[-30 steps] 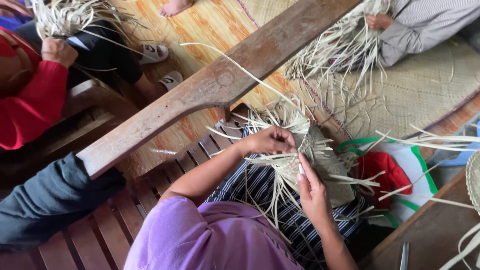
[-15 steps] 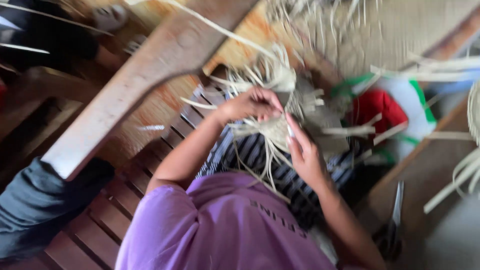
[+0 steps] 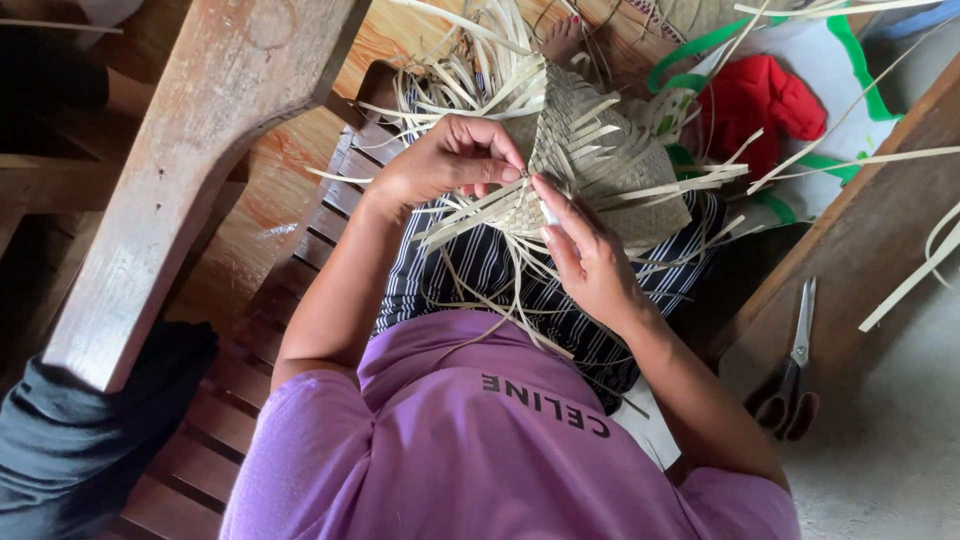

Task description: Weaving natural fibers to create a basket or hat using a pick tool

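Note:
A half-woven piece of pale straw (image 3: 600, 160) with many loose strips rests on my lap over a striped cloth (image 3: 480, 280). My left hand (image 3: 445, 160) pinches strips at the weave's left edge, fingers closed on them. My right hand (image 3: 590, 255) sits just below and to the right, its fingers pressed on the strips at the same edge. The two hands nearly touch at the fingertips. Loose strips (image 3: 470, 70) fan out above and hang down between my arms.
A wooden armrest (image 3: 190, 170) runs diagonally at the left; I sit on a slatted wooden bench (image 3: 200, 460). Scissors (image 3: 795, 365) lie on a wooden surface at the right. A red cloth (image 3: 760, 100) lies on a white and green bag (image 3: 840, 60) at the top right.
The view has swung down and closer, so the other people have left the frame. Both hands stay on the weave's edge, and the scissors have come into view.

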